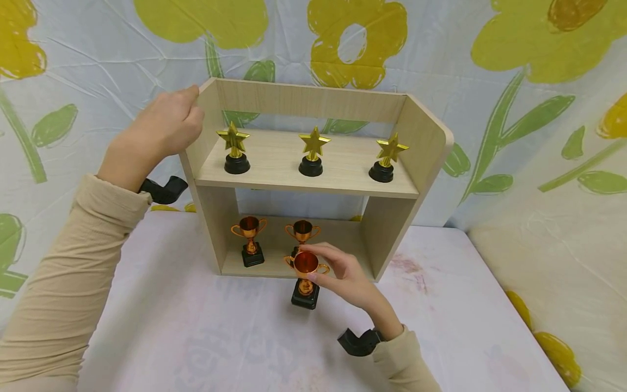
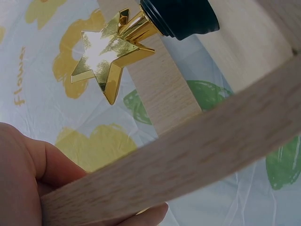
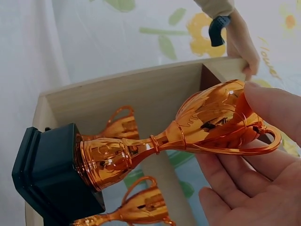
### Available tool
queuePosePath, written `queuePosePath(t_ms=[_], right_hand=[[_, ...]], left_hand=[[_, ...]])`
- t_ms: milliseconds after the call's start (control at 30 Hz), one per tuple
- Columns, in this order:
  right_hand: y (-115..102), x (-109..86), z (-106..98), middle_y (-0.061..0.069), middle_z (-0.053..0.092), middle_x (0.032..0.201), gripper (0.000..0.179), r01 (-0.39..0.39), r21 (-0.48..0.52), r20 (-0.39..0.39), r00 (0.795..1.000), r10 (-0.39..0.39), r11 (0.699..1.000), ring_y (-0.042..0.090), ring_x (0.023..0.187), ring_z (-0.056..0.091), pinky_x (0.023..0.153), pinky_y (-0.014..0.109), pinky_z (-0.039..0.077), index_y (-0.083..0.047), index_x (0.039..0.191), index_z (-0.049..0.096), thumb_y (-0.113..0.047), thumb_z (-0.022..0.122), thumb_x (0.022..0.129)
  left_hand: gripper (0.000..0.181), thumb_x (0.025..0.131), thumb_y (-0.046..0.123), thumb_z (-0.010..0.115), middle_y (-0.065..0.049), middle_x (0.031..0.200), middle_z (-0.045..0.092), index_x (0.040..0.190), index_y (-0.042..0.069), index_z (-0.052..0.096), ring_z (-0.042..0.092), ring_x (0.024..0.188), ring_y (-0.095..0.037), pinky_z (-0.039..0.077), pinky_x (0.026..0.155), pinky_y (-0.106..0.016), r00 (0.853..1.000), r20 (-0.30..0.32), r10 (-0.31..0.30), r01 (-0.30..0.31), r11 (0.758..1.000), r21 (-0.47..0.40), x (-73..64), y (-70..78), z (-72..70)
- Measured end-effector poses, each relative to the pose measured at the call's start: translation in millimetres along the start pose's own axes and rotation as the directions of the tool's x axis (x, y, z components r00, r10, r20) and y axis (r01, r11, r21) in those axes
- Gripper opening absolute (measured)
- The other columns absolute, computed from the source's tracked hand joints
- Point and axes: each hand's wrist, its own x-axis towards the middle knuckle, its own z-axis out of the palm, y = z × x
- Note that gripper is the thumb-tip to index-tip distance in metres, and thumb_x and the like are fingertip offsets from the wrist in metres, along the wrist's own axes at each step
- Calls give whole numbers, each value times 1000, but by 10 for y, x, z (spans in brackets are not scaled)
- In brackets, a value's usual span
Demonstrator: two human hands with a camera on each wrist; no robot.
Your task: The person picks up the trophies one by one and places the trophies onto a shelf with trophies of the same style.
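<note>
My left hand (image 1: 164, 122) grips the top of the left side panel of a pale wooden two-tier shelf (image 1: 423, 136); the left wrist view shows the thumb and fingers on either side of that panel (image 2: 178, 165). My right hand (image 1: 352, 277) pinches a copper-coloured trophy cup (image 1: 306, 264) by its bowl, between thumb and fingers. This cup, with its black square base (image 3: 51, 169), is in front of the lower shelf. Two like cups stand on the lower shelf, a left one (image 1: 251, 231) and a middle one (image 1: 302, 228), whose base is partly hidden behind the held cup.
On the upper shelf stand three gold star trophies with round black bases: left (image 1: 235, 141), middle (image 1: 313, 147) and right (image 1: 389, 152). A pale cloth (image 1: 206, 326) covers the table. Behind hangs a flower-printed curtain (image 1: 289, 32).
</note>
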Motion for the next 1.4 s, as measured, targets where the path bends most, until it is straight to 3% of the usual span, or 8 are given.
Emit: queuePosePath(t_ms=[467, 667, 867, 1067, 1400], right_hand=[[-86, -84, -159, 16, 59, 130, 50, -9, -31, -35, 999, 8, 999, 25, 126, 53, 115, 36, 35, -3, 140, 56, 4, 66, 91], [-68, -118, -228, 15, 60, 127, 50, -22, -42, -59, 998, 19, 999, 23, 122, 55, 110, 31, 41, -2, 140, 56, 5, 65, 91], [-65, -140, -286, 16, 59, 129, 51, -20, -50, -71, 997, 16, 999, 23, 124, 54, 109, 30, 41, -2, 140, 56, 6, 65, 91], [-44, -166, -344, 15, 59, 130, 50, -34, -61, -84, 996, 29, 998, 23, 124, 54, 109, 29, 41, -4, 141, 55, 5, 64, 92], [14, -200, -458, 21, 55, 134, 49, -60, -51, -117, 992, 54, 997, 23, 117, 57, 95, 28, 52, -4, 141, 54, 3, 63, 94]], left_hand=[[63, 98, 18, 16, -26, 160, 19, 157, -2, 10, 19, 146, -44, 17, 119, -56, 1000, 14, -6, 7, 1000, -1, -13, 0, -9], [63, 98, 19, 16, -25, 160, 17, 158, -1, 9, 19, 146, -43, 17, 118, -57, 1000, 19, -13, 13, 1000, -3, -12, -16, -10], [63, 98, 18, 16, -27, 158, 25, 157, -2, 14, 27, 142, -46, 23, 115, -59, 1000, 5, -8, 8, 1000, 5, 2, -18, -7], [63, 98, 18, 16, -26, 159, 21, 157, -2, 11, 23, 145, -45, 20, 118, -57, 1000, 4, -5, 5, 1000, 2, -8, -9, -4], [64, 98, 19, 16, -26, 160, 19, 158, -2, 9, 21, 146, -44, 18, 119, -56, 1000, 5, -8, 8, 1000, 2, -14, -8, 5]])
